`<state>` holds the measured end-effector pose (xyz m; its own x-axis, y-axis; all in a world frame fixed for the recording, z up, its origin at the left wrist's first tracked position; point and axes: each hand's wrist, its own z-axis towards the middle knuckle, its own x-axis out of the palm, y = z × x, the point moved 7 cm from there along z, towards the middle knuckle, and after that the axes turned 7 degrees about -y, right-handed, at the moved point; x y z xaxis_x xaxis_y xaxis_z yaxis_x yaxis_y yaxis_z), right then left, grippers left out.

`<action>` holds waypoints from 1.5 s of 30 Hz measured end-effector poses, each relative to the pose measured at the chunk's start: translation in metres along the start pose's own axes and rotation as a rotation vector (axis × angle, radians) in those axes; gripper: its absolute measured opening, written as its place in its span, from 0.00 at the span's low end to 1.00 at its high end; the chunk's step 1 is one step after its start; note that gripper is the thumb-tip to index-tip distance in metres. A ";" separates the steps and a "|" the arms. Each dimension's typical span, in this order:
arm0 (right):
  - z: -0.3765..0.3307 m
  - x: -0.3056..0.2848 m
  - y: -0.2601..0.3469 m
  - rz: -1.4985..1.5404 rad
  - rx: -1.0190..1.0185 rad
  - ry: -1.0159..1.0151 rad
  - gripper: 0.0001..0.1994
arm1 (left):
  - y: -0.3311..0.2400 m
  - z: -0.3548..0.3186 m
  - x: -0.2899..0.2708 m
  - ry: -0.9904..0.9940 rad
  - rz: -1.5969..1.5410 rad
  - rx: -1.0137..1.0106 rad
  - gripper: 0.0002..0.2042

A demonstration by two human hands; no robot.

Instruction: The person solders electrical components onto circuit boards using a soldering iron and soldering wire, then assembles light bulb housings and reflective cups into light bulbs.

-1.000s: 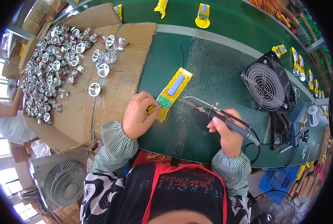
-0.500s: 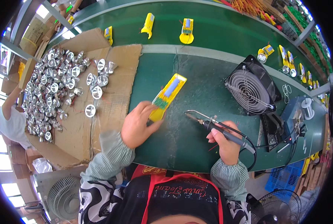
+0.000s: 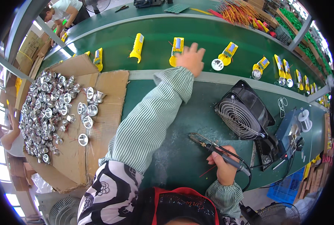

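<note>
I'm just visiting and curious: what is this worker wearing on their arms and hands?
Both hands are bare: left hand, right hand. Each forearm has a green-and-white striped sleeve cover with gathered cuffs, over a black-and-white floral top.

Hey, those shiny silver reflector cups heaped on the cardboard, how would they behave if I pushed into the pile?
The reflector cups look thin and hollow, so probably light and quick to scatter. Their round rims suggest loose ones, like the cup lying apart, may roll across the cardboard. The mirror finish likely scratches or dents easily, so push gently.
</note>
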<state>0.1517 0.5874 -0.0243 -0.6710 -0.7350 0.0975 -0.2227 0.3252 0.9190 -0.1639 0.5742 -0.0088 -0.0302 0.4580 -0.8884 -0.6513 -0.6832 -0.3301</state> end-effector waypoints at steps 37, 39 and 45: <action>-0.049 0.043 0.022 -0.093 -0.195 0.147 0.07 | 0.268 -0.433 -0.263 -0.399 0.036 -1.210 0.15; -0.050 0.044 0.022 -0.090 -0.188 0.167 0.08 | 0.277 -0.435 -0.252 -0.443 -0.208 -1.278 0.14; -0.053 0.044 0.018 -0.109 -0.138 0.178 0.08 | 0.234 -0.386 -0.241 -0.651 -0.801 -0.943 0.07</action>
<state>0.1550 0.5296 0.0169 -0.5107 -0.8583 0.0497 -0.1802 0.1633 0.9700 -0.0162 0.0844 0.0045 -0.4083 0.9023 -0.1383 0.0822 -0.1145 -0.9900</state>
